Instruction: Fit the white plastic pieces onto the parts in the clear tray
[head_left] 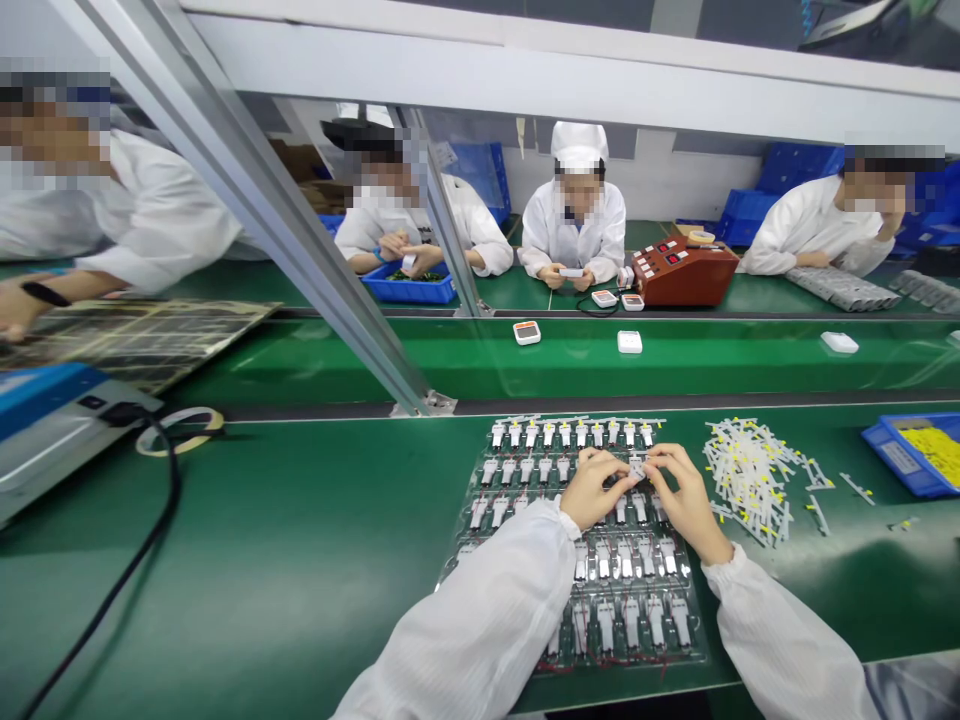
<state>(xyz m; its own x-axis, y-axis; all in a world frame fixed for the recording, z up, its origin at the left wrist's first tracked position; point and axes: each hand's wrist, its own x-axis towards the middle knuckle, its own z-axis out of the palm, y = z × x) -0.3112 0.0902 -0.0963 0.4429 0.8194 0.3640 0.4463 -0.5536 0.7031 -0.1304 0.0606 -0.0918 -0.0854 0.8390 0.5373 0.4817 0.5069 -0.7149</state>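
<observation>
A clear plastic tray (694, 640) lies on the green table, with rows of small white parts and thin red wires in its pockets. Above its second row, my left hand (598, 487) and my right hand (684, 492) meet at one small white part (637, 466), each pinching it between thumb and fingers. My forearms, in white sleeves, cross the tray's lower half and hide some of its pockets. A thin white strip with yellow ends (577, 421) lies along the tray's top row.
Right of the tray are a pile of white strips with yellow bits (750, 475) and a blue bin (900, 465). At left are a tape roll (180, 432), a black cable (171, 490) and a metal post (322, 250). Four people sit beyond the green conveyor (697, 355).
</observation>
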